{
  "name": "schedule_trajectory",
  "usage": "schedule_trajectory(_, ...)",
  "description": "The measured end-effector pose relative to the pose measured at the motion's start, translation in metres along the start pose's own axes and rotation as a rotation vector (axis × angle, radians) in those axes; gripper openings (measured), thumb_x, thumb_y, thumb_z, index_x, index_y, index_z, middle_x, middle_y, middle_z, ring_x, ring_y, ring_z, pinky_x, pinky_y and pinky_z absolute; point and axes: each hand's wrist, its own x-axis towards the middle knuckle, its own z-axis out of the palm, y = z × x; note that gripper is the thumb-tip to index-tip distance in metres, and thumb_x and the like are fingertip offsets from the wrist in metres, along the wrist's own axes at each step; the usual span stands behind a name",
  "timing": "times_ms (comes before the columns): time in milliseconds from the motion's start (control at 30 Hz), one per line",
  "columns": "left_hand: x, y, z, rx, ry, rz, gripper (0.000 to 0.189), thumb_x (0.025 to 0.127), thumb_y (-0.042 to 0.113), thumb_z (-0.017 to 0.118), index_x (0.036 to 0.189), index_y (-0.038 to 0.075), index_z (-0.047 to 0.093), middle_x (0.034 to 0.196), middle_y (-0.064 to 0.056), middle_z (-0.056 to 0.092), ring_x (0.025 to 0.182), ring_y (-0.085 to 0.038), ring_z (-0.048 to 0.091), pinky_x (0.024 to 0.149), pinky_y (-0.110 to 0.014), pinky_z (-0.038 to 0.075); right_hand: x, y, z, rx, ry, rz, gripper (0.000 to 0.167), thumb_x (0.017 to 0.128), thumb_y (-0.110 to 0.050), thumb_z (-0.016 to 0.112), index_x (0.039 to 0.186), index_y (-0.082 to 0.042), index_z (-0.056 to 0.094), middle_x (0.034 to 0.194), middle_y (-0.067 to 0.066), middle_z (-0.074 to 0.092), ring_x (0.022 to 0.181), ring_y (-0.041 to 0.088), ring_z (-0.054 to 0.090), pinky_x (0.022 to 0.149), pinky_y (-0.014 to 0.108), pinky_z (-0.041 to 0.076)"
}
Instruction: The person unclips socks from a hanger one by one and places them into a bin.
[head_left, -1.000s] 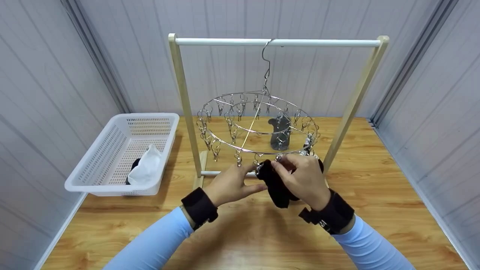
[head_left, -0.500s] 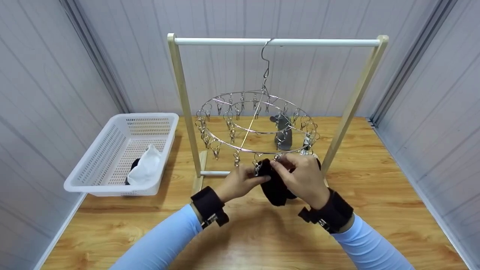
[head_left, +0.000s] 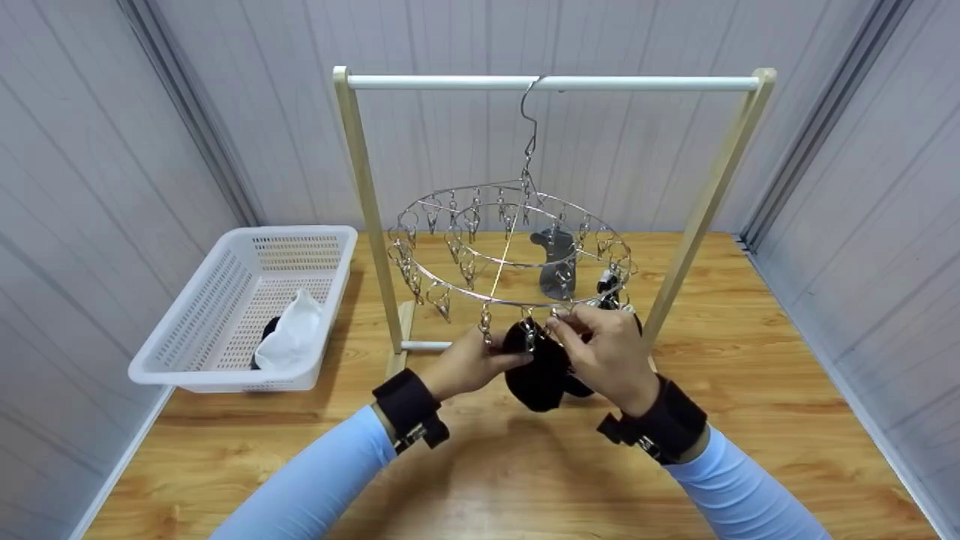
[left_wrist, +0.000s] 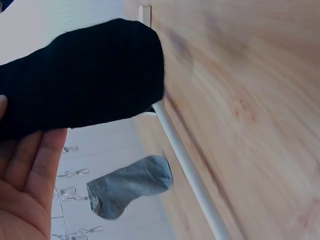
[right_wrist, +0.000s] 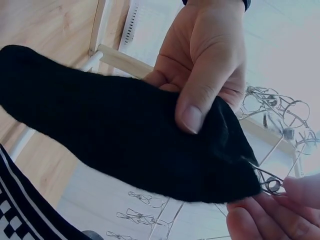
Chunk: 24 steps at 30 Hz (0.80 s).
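Here the left hand, partly hidden, pinches a black fabric sock. Centre-right, the right hand pinches a silver wire clip.

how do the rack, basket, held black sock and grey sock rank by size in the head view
Largest to smallest:
1. rack, by outline
2. basket
3. black sock, partly hidden
4. grey sock; farther back, so its true size is unsure
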Motion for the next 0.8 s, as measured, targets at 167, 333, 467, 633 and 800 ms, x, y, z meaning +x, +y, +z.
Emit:
schedule_trajectory(167, -0.005, -0.005, -0.013, 0.047, -0.039, -0.066, 0.02, 0.102, 0.018, 0.077, 0.102, -0.001, 0.082, 0.089, -0.017, 0.082, 0.065, -0.004, 0.063, 0.063, -0.019, 0.053, 0.0, 0.002, -0.002, -0.002, -0.006, 0.001, 0.007, 0.087, 0.006, 0.083, 0.086, 0.002, 0.078, 0.077, 0.009, 0.081, 0.058, 0.012, 0.07, 0.055, 0.016, 0.054)
schedule_trajectory(333, -0.014, -0.01, -0.029, 0.113, -0.019, -0.105, 0.016, 0.101, 0.015, 0.077, 0.103, 0.0, 0.081, 0.096, -0.016, 0.083, 0.077, -0.014, 0.075, 0.075, -0.028, 0.064, 0.0, 0.002, -0.005, 0.015, -0.022, 0.014, 0.007, 0.087, 0.007, 0.083, 0.086, 0.003, 0.077, 0.078, 0.012, 0.08, 0.059, 0.019, 0.073, 0.059, 0.017, 0.059)
schedule_trajectory(467, -0.022, -0.012, -0.044, 0.15, 0.02, -0.145, 0.014, 0.101, 0.013, 0.076, 0.098, 0.0, 0.08, 0.094, -0.016, 0.083, 0.081, -0.022, 0.079, 0.079, -0.035, 0.066, 0.0, 0.003, -0.007, 0.026, -0.02, 0.02, 0.009, 0.088, 0.007, 0.082, 0.083, 0.002, 0.075, 0.075, 0.012, 0.079, 0.057, 0.021, 0.071, 0.058, 0.016, 0.057)
schedule_trajectory(633, -0.032, -0.013, -0.061, 0.23, 0.084, -0.162, 0.019, 0.099, 0.011, 0.078, 0.086, -0.002, 0.076, 0.086, -0.016, 0.079, 0.072, -0.018, 0.071, 0.069, -0.031, 0.061, 0.001, 0.004, -0.009, 0.025, -0.023, 0.04, 0.01, 0.086, 0.006, 0.084, 0.082, 0.002, 0.075, 0.075, 0.011, 0.079, 0.06, 0.021, 0.073, 0.059, 0.017, 0.059)
schedule_trajectory(800, -0.042, -0.013, -0.081, 0.217, 0.075, -0.211, 0.015, 0.1, 0.009, 0.075, 0.093, -0.004, 0.078, 0.09, -0.02, 0.081, 0.075, -0.023, 0.078, 0.07, -0.033, 0.067, 0.0, 0.004, -0.01, 0.058, -0.022, 0.079, 0.009, 0.086, 0.007, 0.083, 0.084, 0.002, 0.076, 0.078, 0.011, 0.08, 0.061, 0.021, 0.073, 0.063, 0.011, 0.057)
